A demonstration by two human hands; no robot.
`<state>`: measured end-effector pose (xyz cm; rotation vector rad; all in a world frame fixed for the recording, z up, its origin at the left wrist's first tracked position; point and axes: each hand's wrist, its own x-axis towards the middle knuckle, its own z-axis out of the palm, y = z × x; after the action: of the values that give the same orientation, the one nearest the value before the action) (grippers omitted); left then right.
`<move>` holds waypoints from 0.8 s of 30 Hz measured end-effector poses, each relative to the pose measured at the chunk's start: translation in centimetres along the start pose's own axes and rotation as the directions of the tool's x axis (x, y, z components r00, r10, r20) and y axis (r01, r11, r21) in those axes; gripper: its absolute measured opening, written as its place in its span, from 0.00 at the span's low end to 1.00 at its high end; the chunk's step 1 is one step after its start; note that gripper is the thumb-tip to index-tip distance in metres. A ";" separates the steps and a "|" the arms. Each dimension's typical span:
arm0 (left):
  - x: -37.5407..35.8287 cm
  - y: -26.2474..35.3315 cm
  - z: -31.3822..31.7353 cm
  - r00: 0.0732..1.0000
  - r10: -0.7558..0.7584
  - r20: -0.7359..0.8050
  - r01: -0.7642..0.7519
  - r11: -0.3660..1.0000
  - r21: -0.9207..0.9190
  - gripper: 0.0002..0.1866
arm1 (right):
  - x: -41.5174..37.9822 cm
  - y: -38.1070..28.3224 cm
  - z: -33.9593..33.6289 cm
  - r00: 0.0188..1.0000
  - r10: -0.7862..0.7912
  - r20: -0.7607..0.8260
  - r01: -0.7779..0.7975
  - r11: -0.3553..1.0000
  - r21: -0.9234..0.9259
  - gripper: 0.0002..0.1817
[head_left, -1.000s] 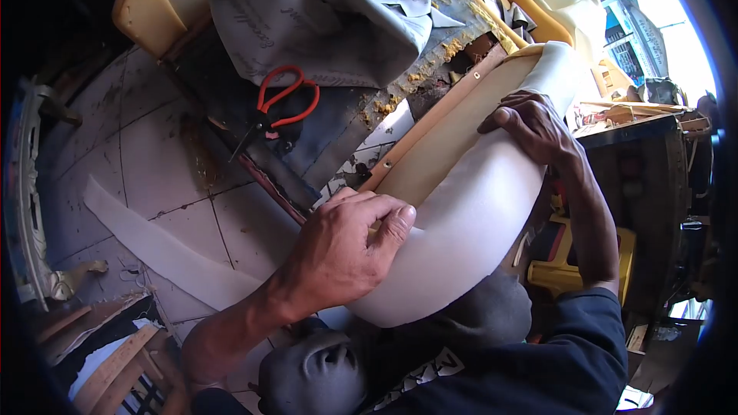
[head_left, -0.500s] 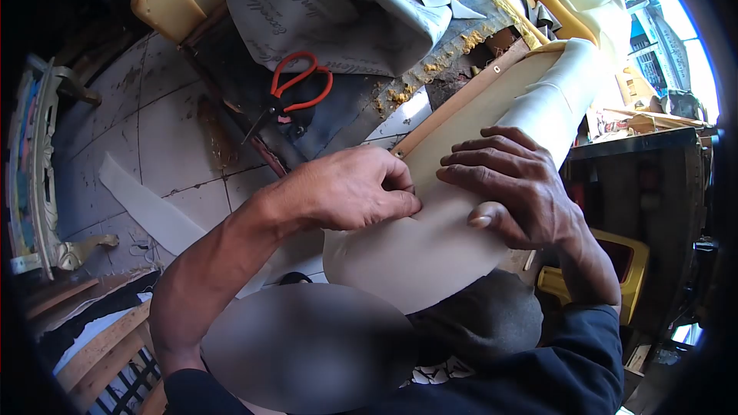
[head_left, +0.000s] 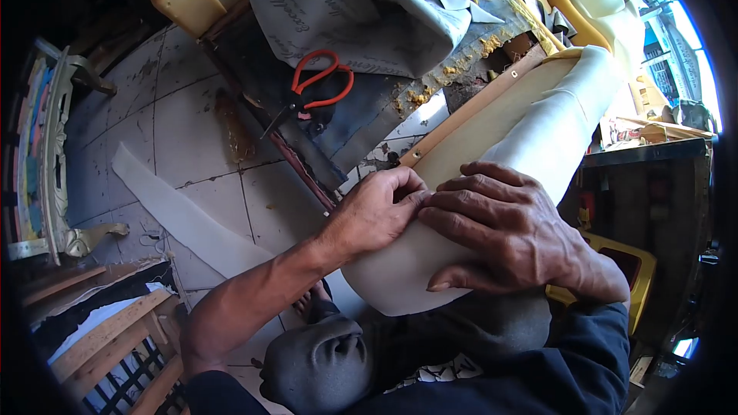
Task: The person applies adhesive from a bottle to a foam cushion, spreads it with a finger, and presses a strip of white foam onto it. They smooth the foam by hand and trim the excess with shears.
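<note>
A long padded piece with a smooth cream cover (head_left: 392,280) slants from my lap towards the upper right. Along its left side runs a wooden strip (head_left: 469,114) with holes in it. My left hand (head_left: 377,211) is at the cover's left side, thumb and forefinger pinched on the material; the exact spot is partly hidden. My right hand (head_left: 507,227) lies over the top of the cover, fingers stretched out and thumb apart, its fingertips touching or nearly touching the left fingertips.
Red-handled scissors (head_left: 295,100) lie on dark sheeting beyond my left hand. Crumpled grey printed fabric (head_left: 346,27) is heaped behind them. A pale offcut strip (head_left: 181,211) lies on the tiled floor. A wooden slatted frame (head_left: 115,330) stands at lower left, a yellow-framed object (head_left: 634,277) at right.
My right hand has slid down and left over the cover to meet my left fingertips. My left hand keeps its pinch. The view has shifted slightly, and my knee now shows.
</note>
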<state>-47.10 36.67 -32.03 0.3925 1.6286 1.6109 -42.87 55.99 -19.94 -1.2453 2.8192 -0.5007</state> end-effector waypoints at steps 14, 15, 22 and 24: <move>-7.2 -1.5 0.6 0.894 0.440 0.084 -0.431 0.793 0.431 0.51 | -0.6 1.8 -0.3 1.000 -0.008 -0.014 0.009 0.999 0.042 0.22; -7.1 -2.6 0.6 0.856 0.511 0.078 -0.491 0.758 0.430 0.50 | -1.2 3.0 -0.9 0.995 0.079 0.059 -0.080 0.997 0.019 0.27; -7.4 -2.2 1.3 0.794 0.603 0.074 -0.564 0.686 0.459 0.44 | -6.1 13.8 -3.2 0.882 0.470 0.019 -0.461 0.872 -0.165 0.43; -7.2 -1.2 0.9 0.829 0.551 0.091 -0.506 0.673 0.539 0.43 | -7.5 13.0 -4.6 0.875 0.358 -0.325 -0.441 0.867 -0.233 0.31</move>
<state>-41.45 32.03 -30.81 1.2187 2.1702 1.5304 -47.75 70.89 -20.25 -0.5962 3.3641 -0.2385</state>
